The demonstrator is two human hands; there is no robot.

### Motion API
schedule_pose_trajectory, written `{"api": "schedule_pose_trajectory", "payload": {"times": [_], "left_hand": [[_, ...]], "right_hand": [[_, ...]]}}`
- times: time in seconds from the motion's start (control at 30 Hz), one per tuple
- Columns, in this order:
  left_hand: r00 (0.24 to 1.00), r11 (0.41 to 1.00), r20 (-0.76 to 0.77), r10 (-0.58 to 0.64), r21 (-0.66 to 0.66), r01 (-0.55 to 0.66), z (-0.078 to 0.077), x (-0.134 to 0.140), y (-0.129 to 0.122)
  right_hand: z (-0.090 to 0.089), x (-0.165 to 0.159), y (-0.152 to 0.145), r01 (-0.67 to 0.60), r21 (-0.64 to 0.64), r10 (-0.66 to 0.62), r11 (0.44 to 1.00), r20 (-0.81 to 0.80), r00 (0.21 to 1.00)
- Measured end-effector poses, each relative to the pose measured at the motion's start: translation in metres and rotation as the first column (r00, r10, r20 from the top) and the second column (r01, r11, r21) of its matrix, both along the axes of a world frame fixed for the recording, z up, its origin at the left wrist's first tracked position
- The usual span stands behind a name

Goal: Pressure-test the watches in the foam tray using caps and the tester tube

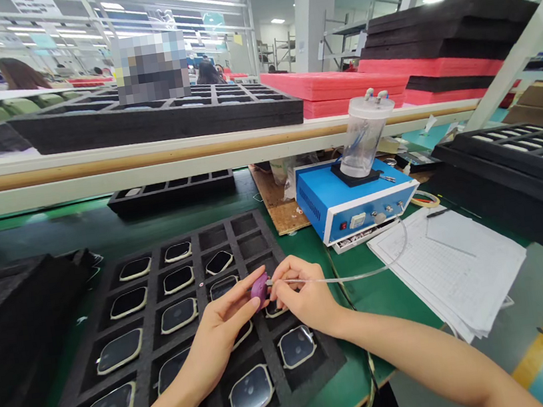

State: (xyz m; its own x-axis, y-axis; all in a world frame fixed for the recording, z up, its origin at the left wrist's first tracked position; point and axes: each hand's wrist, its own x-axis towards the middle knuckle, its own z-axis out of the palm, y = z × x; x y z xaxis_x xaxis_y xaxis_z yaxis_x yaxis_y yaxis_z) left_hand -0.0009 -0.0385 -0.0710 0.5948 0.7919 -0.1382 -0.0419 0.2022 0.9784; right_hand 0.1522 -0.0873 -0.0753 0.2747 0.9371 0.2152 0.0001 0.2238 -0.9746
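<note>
The left hand has its fingers clamped on a small purple suction bulb, held just above the black foam tray. The right hand pinches the end of the clear tube where it meets the bulb. Judging by this, the joint wants a straight, steady push, tube kept slack toward the blue pump box on the green desk, clear of the glossy lens parts below.

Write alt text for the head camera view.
Two bare hands, left hand and right hand, pinch a small purple piece joined to a clear tube from a blue box, above a black foam tray of glossy parts.
</note>
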Motion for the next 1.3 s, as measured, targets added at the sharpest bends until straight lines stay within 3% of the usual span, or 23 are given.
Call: {"api": "schedule_pose_trajectory", "payload": {"times": [1.3], "left_hand": [[0.999,0.999,-0.031,0.024,0.027,-0.023,0.0027,-0.0001,-0.0011]], "right_hand": [[0.0008,0.0,-0.0012,-0.002,-0.017,0.002,1.0,0.009,1.0]]}}
